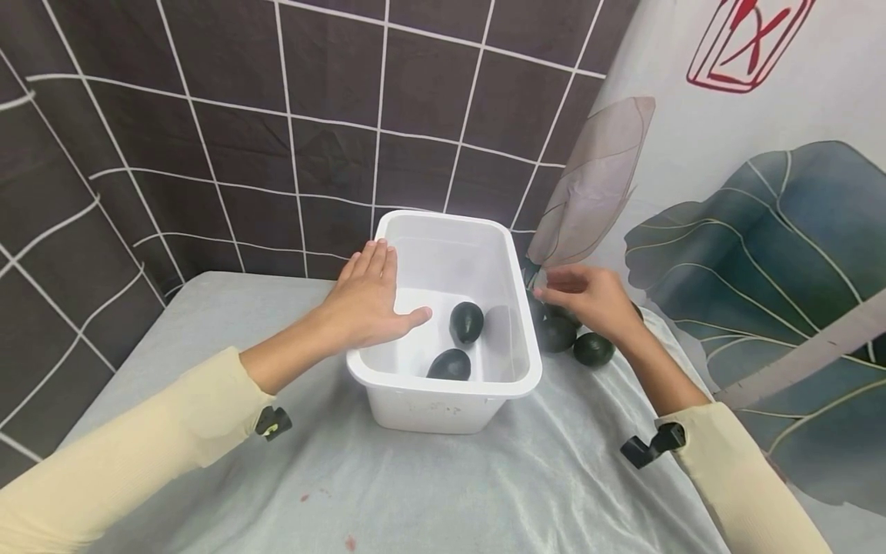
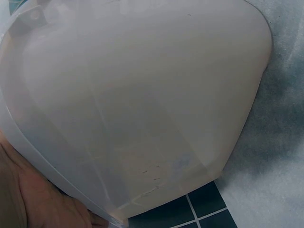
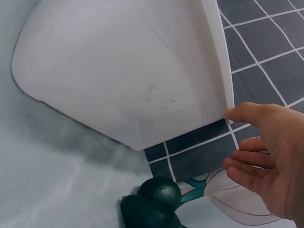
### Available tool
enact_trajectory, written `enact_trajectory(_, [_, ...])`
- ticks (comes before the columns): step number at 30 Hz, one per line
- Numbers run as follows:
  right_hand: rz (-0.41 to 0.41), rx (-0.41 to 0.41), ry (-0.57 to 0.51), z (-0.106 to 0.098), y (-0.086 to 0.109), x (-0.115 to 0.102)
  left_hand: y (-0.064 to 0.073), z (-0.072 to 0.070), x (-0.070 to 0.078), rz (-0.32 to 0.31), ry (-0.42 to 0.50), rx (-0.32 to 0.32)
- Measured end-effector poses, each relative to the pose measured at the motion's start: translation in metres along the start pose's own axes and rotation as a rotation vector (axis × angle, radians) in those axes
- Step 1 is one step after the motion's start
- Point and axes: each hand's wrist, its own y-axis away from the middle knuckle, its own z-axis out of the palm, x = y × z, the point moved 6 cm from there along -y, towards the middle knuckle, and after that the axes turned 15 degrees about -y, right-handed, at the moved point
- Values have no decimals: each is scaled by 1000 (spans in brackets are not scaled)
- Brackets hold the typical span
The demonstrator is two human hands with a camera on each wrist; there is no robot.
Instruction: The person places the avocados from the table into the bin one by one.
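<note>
A white plastic basin (image 1: 446,385) stands mid-table in the head view, with two dark green avocados (image 1: 467,322) lying inside it. My left hand (image 1: 370,296) rests on the basin's left rim, fingers straight and thumb reaching over the inside. To the right of the basin, several more avocados (image 1: 593,350) sit in a cluster. Above them is my right hand (image 1: 588,296), its fingers loosely bent and partly covering the group. In the right wrist view this hand (image 3: 270,161) holds nothing, and two avocados (image 3: 147,211) show below it.
A grey-blue cloth (image 1: 304,492) covers the table. Behind the basin hangs a dark curtain (image 1: 332,146) with a white grid. On the right is a white sheet (image 1: 664,154) printed with large leaves and a red drawing.
</note>
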Motion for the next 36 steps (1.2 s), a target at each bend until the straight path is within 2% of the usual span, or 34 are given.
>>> enact_trajectory(20, [59,-1,29,-10,21,33,1,-1,1,-1,2,5])
enact_trajectory(36, [97,35,107,-30,33,74,0,0,0,-2,7,8])
